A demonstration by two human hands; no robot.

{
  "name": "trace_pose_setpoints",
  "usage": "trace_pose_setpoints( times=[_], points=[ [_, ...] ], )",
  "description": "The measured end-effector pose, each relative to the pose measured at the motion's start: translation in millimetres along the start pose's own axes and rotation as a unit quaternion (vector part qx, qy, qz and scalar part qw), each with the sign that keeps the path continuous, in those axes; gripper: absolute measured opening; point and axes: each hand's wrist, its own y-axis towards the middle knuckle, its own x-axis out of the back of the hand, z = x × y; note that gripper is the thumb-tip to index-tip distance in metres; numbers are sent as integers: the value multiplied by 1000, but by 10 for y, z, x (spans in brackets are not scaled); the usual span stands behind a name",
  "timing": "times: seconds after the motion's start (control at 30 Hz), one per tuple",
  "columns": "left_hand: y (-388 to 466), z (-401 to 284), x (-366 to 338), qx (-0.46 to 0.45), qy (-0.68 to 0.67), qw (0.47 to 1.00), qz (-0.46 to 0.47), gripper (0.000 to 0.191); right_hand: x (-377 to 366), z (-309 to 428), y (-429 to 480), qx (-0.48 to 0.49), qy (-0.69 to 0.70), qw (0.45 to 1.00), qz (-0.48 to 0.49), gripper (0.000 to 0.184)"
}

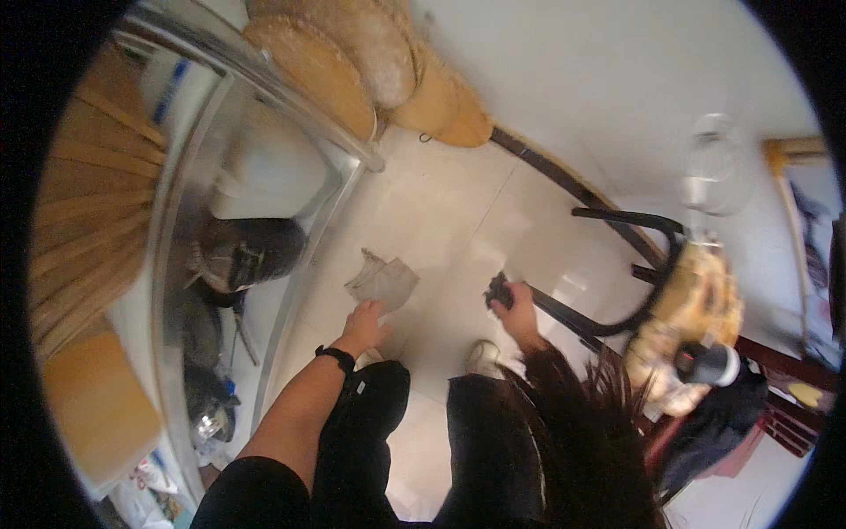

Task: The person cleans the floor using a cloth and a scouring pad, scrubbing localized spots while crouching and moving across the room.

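My left hand point(363, 328), with a black band on its wrist, reaches down at the lower edge of a grey crumpled sheet point(390, 281), perhaps cloth or paper. The thumb stands apart from the fingers; whether the fingertips touch the sheet is unclear. A dark, bunched-up clump point(500, 293), its material blurred, is gripped in my right hand point(519, 314). That hand is beside the leg of a black tubular frame point(621, 327). Below both hands lies the pale tiled floor point(449, 198). One light-coloured shoe point(484, 357) shows between my dark trouser legs.
On the left stands a metal-framed rack point(264, 99) with dark and white items on its lower level. Large tan rounded objects point(317, 73) lean at the top by the wall. At right, a yellowish fluffy cover point(700, 297) bears a black-and-white cylindrical object point(710, 364).
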Motion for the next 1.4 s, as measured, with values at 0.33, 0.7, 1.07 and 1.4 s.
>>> trace_pose_setpoints(
  times=[0.33, 0.7, 1.07, 1.4],
  points=[
    [1781, 570, -1111, -49, 100, 953, -283, 55, -423, -1032, 2079, -9, -355, 901, -249, 52],
    [1864, 773, -1332, -98, 72, 946, -299, 59, -42, -1044, 2662, -220, -241, 866, -379, 56],
    [1876, 857, -1221, -115, 70, 939, -316, 58, -543, -637, 2844, 6, -222, 963, -153, 40],
    [1858, 819, -1255, -88, 80, 942, -313, 62, -520, -766, 2450, 8, -269, 956, -117, 41]
  ],
)
